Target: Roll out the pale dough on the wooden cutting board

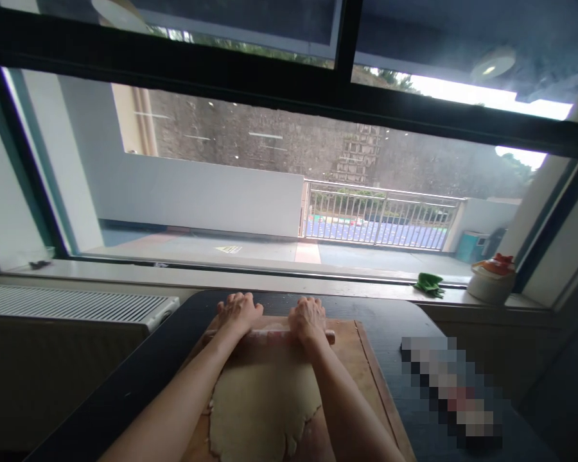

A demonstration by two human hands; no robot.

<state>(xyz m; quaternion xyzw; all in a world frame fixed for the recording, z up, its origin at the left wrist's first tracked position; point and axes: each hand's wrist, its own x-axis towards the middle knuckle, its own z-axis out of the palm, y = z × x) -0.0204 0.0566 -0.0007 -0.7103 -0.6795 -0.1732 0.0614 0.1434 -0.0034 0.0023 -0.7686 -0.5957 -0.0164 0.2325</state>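
Observation:
A wooden rolling pin [274, 335] lies crosswise over the far end of a flat sheet of dough [264, 404]. My left hand [238, 310] is closed over the pin's left part, and my right hand [309, 317] grips it near the right end, which pokes out past my fingers. The dough is pale and thin, with a ragged, cracked edge towards me. Beneath it is a wooden board [361, 359] with a raised strip along its right side. My forearms cover parts of the board and of the dough's sides.
The board rests on a dark table [395, 321] against a window sill [318, 287]. On the sill are a green crumpled item [429, 284] and a pale container [491, 285] with something red and orange on top. A blurred-out object [450, 388] lies at right; a radiator [77, 305] stands left.

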